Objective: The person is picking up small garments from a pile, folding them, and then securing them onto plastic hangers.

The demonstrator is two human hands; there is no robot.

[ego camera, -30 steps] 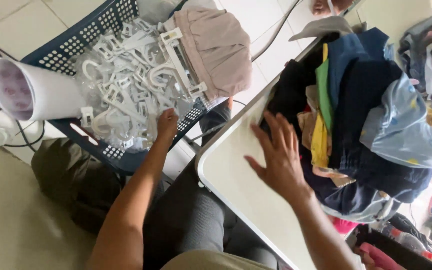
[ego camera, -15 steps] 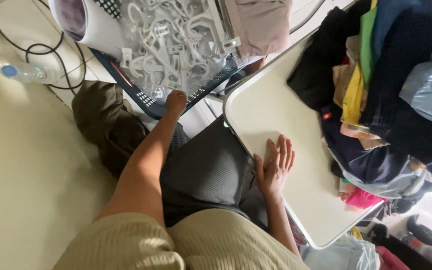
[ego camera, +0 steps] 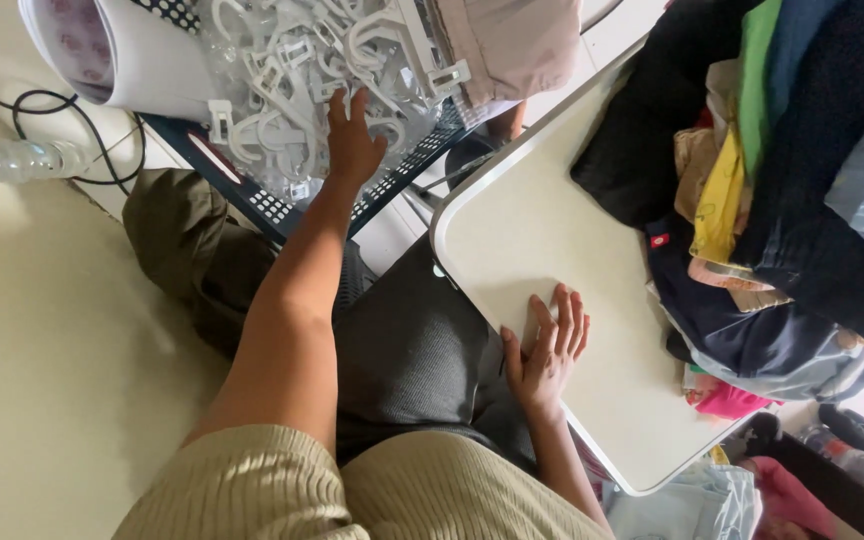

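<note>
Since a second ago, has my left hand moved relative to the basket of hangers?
Yes. The left hand has gone from the near edge of the blue basket further in, onto the pile of white plastic hangers. The right hand lies flat on the white table.

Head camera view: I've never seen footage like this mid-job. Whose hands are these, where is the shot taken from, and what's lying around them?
There is no machine here; a person works with bare hands, and the camera sits on their head looking down over their lap. The left hand reaches into a pile of white plastic hangers in a dark blue basket. The right hand lies flat on a white table and holds nothing. Folded and heaped clothes cover the table's far side. A water bottle lies on the floor.
</note>
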